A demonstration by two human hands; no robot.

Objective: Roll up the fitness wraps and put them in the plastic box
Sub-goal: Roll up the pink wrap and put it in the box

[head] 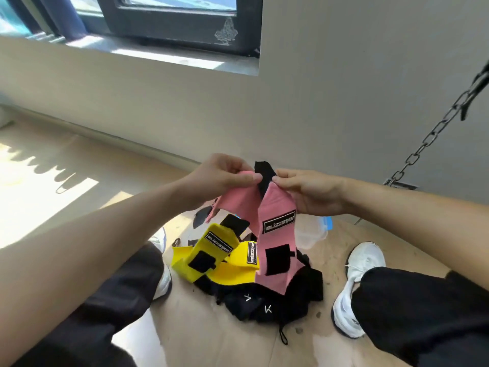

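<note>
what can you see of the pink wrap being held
The pink wrap is soft-looking fabric, unrolled. The left hand and right hand pinch its top, where a black strip sticks up between them. It hangs in two lengths, the nearer showing a black logo label and a black patch, its end over the black wraps on the floor.

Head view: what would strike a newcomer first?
The pink wrap, pinched at its top by the left hand and right hand, hangs mid-frame. Below it, yellow wraps and black wraps lie heaped on the floor, the clear plastic box behind.
</note>
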